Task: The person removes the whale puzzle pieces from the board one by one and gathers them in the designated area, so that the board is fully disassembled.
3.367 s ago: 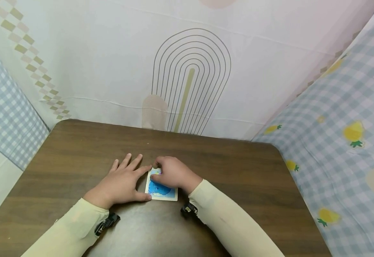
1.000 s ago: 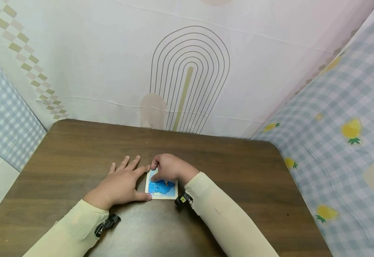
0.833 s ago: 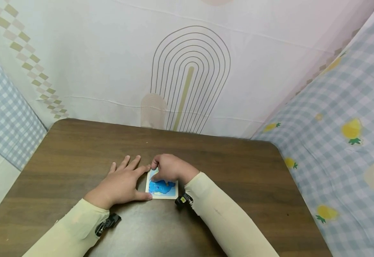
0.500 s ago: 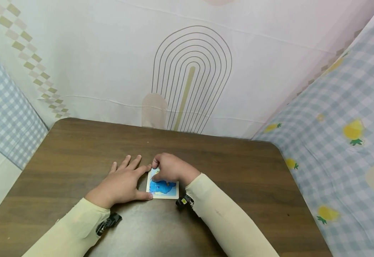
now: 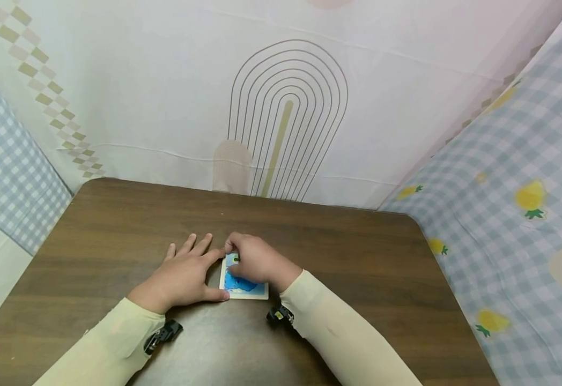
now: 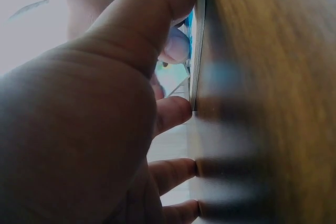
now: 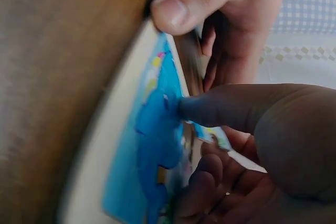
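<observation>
A small picture puzzle [image 5: 244, 292] with a cream border and a blue cartoon figure lies flat on the brown table [image 5: 339, 241]. My left hand [image 5: 179, 279] is spread beside it, thumb at the near-left corner and forefinger at the far-left corner. Over the puzzle's far part, my right hand [image 5: 264, 260] has its fingers curled at the far edge and its thumb on the blue picture. In the right wrist view a small puzzle piece [image 7: 218, 136] shows between thumb and fingers. From the left wrist view, this piece [image 6: 176, 77] stands tilted up. The right hand hides much of the puzzle.
Behind the table hangs a white cloth [image 5: 165, 96] with an arch print. Blue checked cloth [image 5: 493, 236] drapes the right side, and more checked cloth [image 5: 10, 161] hangs at the left. Each wrist carries a small black camera [image 5: 162, 336].
The right hand has shifted slightly nearer and covers more of the blue figure. A dark spot now shows by its thumb near the puzzle's far edge. The left hand stays put.
</observation>
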`<state>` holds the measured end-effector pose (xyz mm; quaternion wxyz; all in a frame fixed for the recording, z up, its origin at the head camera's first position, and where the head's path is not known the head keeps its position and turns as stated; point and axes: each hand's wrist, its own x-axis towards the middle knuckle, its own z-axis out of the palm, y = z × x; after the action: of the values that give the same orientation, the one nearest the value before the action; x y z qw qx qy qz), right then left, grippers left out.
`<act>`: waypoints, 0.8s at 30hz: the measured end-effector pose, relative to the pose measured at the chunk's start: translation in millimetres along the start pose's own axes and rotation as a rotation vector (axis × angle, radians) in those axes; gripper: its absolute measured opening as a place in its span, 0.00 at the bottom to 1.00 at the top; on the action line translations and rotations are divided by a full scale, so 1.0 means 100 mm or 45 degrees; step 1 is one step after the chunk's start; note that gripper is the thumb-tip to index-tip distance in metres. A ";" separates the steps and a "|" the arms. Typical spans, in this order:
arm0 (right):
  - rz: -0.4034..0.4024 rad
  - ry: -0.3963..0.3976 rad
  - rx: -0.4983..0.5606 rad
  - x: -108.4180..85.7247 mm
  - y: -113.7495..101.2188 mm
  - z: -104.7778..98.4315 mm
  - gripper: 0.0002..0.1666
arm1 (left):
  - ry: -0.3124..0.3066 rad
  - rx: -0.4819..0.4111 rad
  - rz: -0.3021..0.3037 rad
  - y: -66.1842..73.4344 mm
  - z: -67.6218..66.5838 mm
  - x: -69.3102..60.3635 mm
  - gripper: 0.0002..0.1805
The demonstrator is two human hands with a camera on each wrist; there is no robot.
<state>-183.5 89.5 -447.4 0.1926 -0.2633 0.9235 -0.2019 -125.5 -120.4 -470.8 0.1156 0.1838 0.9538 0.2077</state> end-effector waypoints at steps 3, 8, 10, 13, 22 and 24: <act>-0.055 0.040 -0.001 -0.05 0.01 0.03 0.15 | 0.000 0.001 0.002 0.01 -0.01 0.00 0.60; -0.147 0.108 0.004 -0.11 0.03 0.08 0.14 | 0.003 0.002 0.003 0.03 -0.03 -0.01 0.59; -0.176 0.128 0.001 -0.12 0.04 0.09 0.14 | 0.005 0.004 0.003 0.03 -0.04 -0.02 0.59; -0.209 0.148 -0.005 -0.14 0.04 0.11 0.14 | 0.003 0.006 0.003 0.03 -0.03 -0.02 0.59; -0.257 0.203 0.019 -0.17 0.07 0.14 0.13 | 0.003 0.010 -0.003 0.02 -0.02 -0.01 0.60; -0.252 0.213 0.045 -0.19 0.08 0.13 0.12 | 0.002 0.006 -0.003 0.02 -0.02 0.00 0.59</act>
<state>-165.8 102.8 -457.2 0.0986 -0.3320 0.9021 -0.2574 -125.2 -119.7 -468.1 0.1148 0.1826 0.9546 0.2054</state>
